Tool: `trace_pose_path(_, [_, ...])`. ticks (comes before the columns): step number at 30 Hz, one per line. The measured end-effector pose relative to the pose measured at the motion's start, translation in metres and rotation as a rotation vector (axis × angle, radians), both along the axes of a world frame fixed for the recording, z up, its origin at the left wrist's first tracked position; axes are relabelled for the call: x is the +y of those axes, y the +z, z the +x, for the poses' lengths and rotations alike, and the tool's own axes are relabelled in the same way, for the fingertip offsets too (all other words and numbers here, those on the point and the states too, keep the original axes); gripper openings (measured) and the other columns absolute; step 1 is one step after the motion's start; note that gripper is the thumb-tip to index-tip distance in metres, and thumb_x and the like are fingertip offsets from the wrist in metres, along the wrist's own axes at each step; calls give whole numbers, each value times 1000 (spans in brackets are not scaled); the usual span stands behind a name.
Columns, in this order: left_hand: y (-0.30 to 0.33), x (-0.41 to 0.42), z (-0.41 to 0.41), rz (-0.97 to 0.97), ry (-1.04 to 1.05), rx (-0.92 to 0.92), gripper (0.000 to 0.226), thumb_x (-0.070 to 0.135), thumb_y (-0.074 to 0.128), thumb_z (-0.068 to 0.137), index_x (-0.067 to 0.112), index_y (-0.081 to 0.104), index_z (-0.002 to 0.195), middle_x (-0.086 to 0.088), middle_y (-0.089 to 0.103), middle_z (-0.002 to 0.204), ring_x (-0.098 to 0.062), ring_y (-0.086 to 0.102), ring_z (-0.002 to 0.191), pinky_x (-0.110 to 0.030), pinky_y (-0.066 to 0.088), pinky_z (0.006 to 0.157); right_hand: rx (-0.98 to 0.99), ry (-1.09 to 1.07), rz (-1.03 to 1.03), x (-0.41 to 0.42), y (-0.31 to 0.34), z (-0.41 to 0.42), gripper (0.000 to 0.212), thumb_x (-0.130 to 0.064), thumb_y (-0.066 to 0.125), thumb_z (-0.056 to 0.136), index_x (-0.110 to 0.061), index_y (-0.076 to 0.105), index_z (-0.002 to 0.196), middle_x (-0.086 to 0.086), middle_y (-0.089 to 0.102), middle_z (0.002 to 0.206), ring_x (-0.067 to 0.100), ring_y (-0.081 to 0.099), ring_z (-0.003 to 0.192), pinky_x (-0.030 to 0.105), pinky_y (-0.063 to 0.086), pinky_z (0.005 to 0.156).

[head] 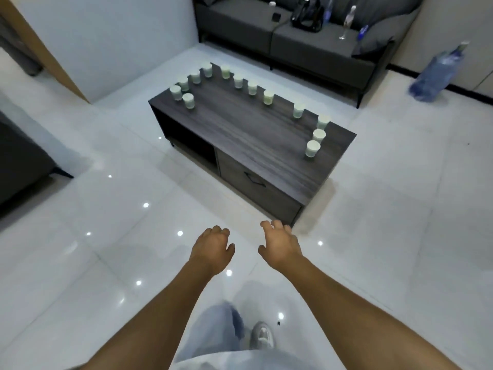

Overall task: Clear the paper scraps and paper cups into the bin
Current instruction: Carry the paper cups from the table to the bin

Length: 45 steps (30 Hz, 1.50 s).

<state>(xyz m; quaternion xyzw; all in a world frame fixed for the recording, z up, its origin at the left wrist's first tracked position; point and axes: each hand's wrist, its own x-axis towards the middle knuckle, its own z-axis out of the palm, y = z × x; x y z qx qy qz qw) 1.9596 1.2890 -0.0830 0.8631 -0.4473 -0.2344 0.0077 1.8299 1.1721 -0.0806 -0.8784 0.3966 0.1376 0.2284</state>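
Reaching forward over the glossy white tiled floor point(80, 263), both hands are hovering short of the low dark wood-grain desk point(240, 134), holding nothing. The left hand point(212, 249) is hanging with fingers loosely curled, and the right hand point(280, 244) is spreading its fingers just above the desk's near corner. The small pale paper cups point(312, 149) are standing upright in an arc along the desk's left, far and right edges, all ahead of the hands. That nearest cup is lying forward and to the right, so the right hand is looking closer. No bin or paper scraps are showing.
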Motion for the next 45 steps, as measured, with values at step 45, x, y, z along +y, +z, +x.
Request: trace_pose_path(45, [-35, -421, 831, 79, 161, 45, 42, 36, 47, 95, 16, 49, 132, -6, 53, 129, -23, 51, 114, -32, 45, 93, 97, 69, 169, -435, -55, 833, 54, -23, 56, 92, -19, 32, 140, 7, 36, 139, 29, 37, 125, 41, 40, 98])
